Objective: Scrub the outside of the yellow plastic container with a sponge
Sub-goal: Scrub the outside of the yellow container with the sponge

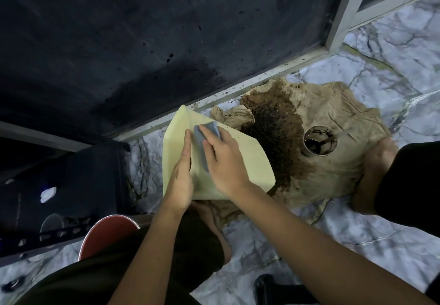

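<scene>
The pale yellow plastic container (247, 159) is held tilted above the marble floor, its flat outer face turned up and dotted with small dark specks. My left hand (181, 181) grips its near left edge, fingers lying along the ridge. My right hand (223, 159) presses a grey-blue sponge (207, 131) flat against the upper part of that outer face. Most of the sponge is covered by my fingers.
A beige cloth (333, 124) with a big dark brown stain lies on the floor behind the container. A round cup (320, 144) with dark residue stands on it. A red bowl (107, 235) sits by my left knee, dark furniture (59, 185) to the left.
</scene>
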